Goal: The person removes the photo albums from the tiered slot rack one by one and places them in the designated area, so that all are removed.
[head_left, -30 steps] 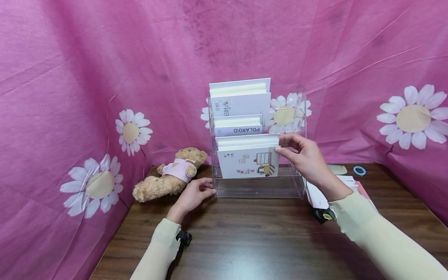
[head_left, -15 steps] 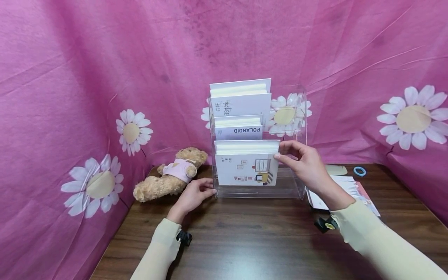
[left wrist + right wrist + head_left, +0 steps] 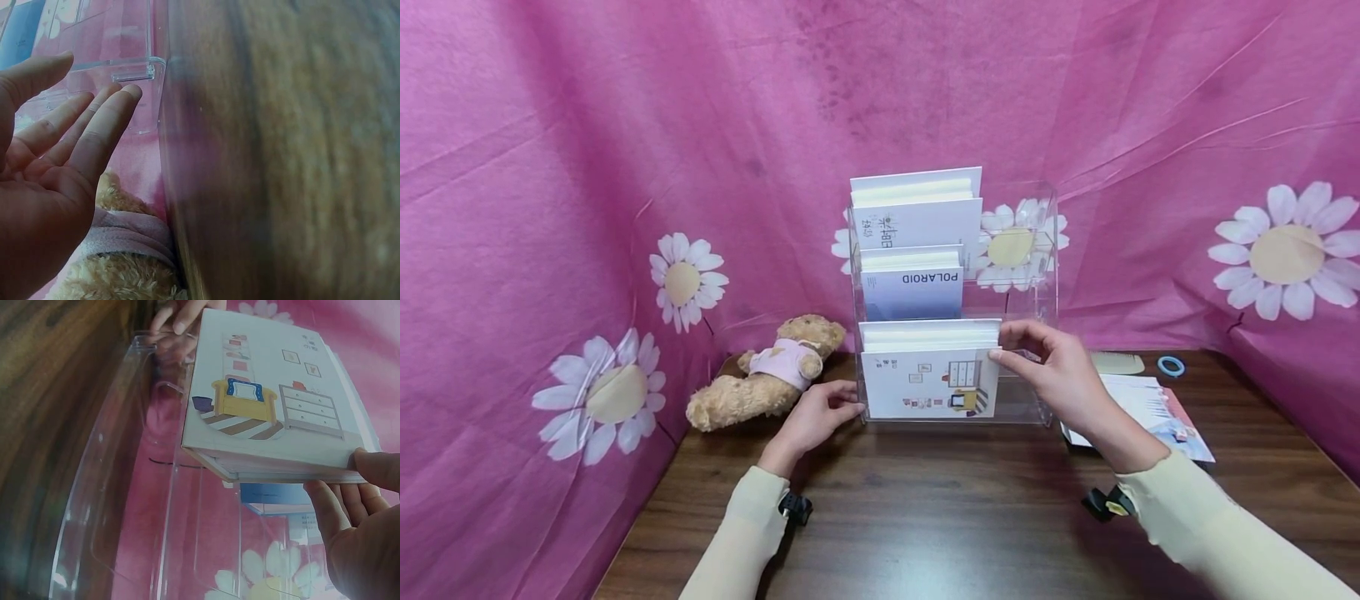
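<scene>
A clear acrylic tiered rack [image 3: 1030, 400] stands on the table. My right hand [image 3: 1067, 375] pinches the right edge of a white photo album [image 3: 929, 383] with a drawn room on its cover, low at the rack's front tier. The right wrist view shows the thumb on the cover and the fingers behind the album [image 3: 262, 412]. At the rack's lower left corner, my left hand [image 3: 816, 412] rests its fingertips against the side; in the left wrist view its fingers [image 3: 103, 128] are stretched out. Behind stand a blue album [image 3: 913, 298] marked POLAROID and a taller white album [image 3: 925, 223].
A teddy bear [image 3: 775, 371] in a pink shirt lies left of the rack. To the right are printed papers [image 3: 1131, 400], a pale comb [image 3: 1117, 363] and a blue ring [image 3: 1170, 366]. Pink flowered cloth [image 3: 760, 108] hangs behind the wooden table [image 3: 925, 508].
My right hand has lowered the white photo album toward the rack's front tier, uncovering more of the blue album behind. My left hand has stayed at the rack's corner.
</scene>
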Available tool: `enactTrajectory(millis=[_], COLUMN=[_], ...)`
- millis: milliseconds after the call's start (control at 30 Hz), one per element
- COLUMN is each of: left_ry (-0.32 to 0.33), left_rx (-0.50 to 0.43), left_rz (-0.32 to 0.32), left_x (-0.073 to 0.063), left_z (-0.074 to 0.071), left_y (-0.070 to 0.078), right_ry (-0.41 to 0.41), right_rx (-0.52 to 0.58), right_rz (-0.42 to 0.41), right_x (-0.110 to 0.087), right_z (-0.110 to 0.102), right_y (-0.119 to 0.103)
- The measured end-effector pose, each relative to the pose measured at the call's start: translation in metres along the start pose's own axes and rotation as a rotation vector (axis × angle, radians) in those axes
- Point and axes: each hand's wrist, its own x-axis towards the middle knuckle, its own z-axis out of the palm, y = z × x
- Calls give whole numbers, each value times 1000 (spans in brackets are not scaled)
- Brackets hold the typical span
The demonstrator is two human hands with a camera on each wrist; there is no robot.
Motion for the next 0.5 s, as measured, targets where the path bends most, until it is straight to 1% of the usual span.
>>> enactTrajectory(millis=[100,233,500], left_ry=[-1,0,-2], left_rx=[1,2,12], left_rz=[-1,-1,7], left_x=[0,1,1], left_z=[0,-1,-1], left_y=[0,0,-3], right_ry=[8,-2,-19], right_rx=[4,13,3], right_rz=[0,2,35], right_x=[-5,-12,-30], right_z=[3,7,14], right_y=[3,7,13])
